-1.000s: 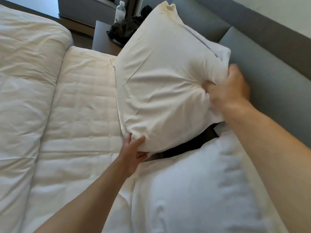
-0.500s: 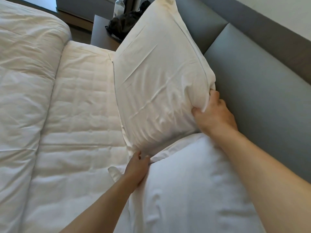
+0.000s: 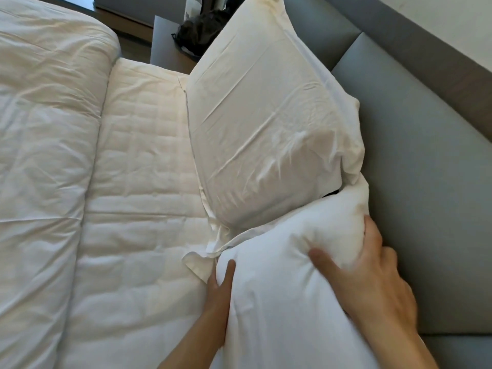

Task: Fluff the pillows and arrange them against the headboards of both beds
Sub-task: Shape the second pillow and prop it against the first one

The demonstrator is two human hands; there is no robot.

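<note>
A white far pillow (image 3: 269,123) leans upright against the grey padded headboard (image 3: 415,166), free of both hands. A second white near pillow (image 3: 287,302) lies closer to me beside it. My right hand (image 3: 370,278) grips the near pillow's top corner next to the headboard, thumb pressed into the fabric. My left hand (image 3: 219,287) holds the near pillow's left edge with its fingers under the side. A loose flap of pillowcase (image 3: 199,262) sticks out between the two pillows.
A rolled-back white duvet (image 3: 45,161) lies along the left. The quilted mattress pad (image 3: 141,182) is bare in the middle. Beyond the bed stands a nightstand (image 3: 167,46) with a black bag (image 3: 202,33) and a water bottle (image 3: 193,6).
Both hands let go of the far pillow, which now rests against the headboard. They moved toward me and took hold of the near pillow.
</note>
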